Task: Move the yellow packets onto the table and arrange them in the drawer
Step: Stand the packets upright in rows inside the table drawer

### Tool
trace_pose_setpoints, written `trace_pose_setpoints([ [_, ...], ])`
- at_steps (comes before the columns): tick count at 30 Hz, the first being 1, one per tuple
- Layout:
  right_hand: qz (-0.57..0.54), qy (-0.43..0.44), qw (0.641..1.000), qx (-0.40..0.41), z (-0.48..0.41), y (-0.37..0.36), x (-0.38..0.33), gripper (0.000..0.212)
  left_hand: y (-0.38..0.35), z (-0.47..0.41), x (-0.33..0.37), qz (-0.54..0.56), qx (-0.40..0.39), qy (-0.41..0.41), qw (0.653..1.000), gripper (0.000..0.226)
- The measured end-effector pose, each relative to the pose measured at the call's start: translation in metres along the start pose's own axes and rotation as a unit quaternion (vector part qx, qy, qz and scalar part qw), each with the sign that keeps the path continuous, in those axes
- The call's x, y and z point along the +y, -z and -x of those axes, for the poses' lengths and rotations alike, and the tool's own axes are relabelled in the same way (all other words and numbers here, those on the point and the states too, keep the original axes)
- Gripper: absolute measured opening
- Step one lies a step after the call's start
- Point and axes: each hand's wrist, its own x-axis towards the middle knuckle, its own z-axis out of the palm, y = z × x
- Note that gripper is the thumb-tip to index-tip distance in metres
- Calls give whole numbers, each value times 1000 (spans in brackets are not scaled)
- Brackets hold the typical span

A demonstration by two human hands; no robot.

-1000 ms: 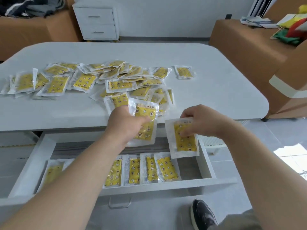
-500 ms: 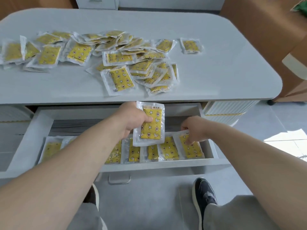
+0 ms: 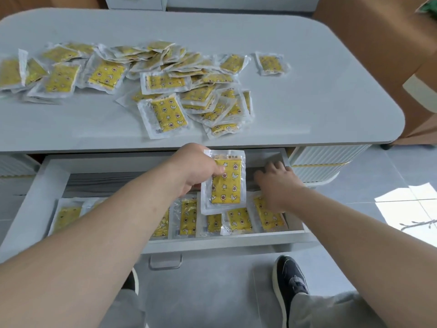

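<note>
Drawer (image 3: 30, 209) pulled out, row of yellow packets (image 3: 238, 220) along front edge; left hand (image 3: 196, 166) pinches held packet (image 3: 225, 183) above row; right hand (image 3: 276, 183) flat, fingers spread, at drawer's right end; loose pile (image 3: 165, 79) on tabletop (image 3: 307, 102) beyond

Your left grip (image 3: 196, 169) pinches a yellow packet (image 3: 225, 183) above the open drawer (image 3: 236, 241); your right grip (image 3: 276, 185), fingers spread, hangs over the rightmost packet (image 3: 269, 217) of the row inside. Loose packets (image 3: 165, 81) lie heaped on the counter (image 3: 307, 102).
</note>
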Motion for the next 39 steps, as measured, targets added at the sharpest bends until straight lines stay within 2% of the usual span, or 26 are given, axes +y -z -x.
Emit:
trace_pose_setpoints([
  [2,-198,4,980,-25,4,17,11,58,0,-1,-1,-15,-3,-1,1000,57],
  [3,-318,6,947,-49,7,26,17,62,0,0,-2,-22,-5,-3,1000,54],
  [6,-617,42,780,-93,20,43,27,71,-5,5,-1,-35,-10,-16,999,31],
  [7,-664,49,740,-96,23,46,27,69,-8,7,0,-37,-14,-21,999,25],
  [8,-685,55,722,-88,25,48,25,63,-11,10,1,-34,-18,-28,999,21],
  [9,-687,57,721,-74,25,50,22,57,-14,13,2,-29,-23,-36,999,19],
  [11,-659,61,748,-54,25,50,17,40,-20,18,5,-37,-22,-65,997,18],
  [13,-601,67,796,-43,24,49,19,25,-22,24,5,-110,8,-109,988,25],
  [16,-482,39,875,-14,21,39,30,17,-12,34,9,-245,115,-182,945,23],
  [18,-419,19,907,-21,17,27,34,15,-3,42,16,-249,165,-223,928,17],
  [21,-376,19,925,-53,8,6,25,20,9,46,24,-226,206,-258,916,10],
  [24,-315,28,947,-50,-2,-12,8,28,16,43,27,-212,229,-255,915,6],
  [27,-204,14,977,-56,-8,-25,0,51,17,37,28,-214,233,-248,916,7],
  [32,-76,-21,997,-23,1,-27,0,60,11,34,26,-252,221,-264,905,9],
  [34,-74,-23,996,-33,4,-23,-1,64,11,31,25,-273,217,-257,901,10],
  [37,-45,-22,998,-45,-10,22,-5,65,41,16,35,-289,248,-248,891,10],
  [39,-86,-9,994,-67,-3,47,-7,52,44,13,37,-301,251,-248,886,12],
])
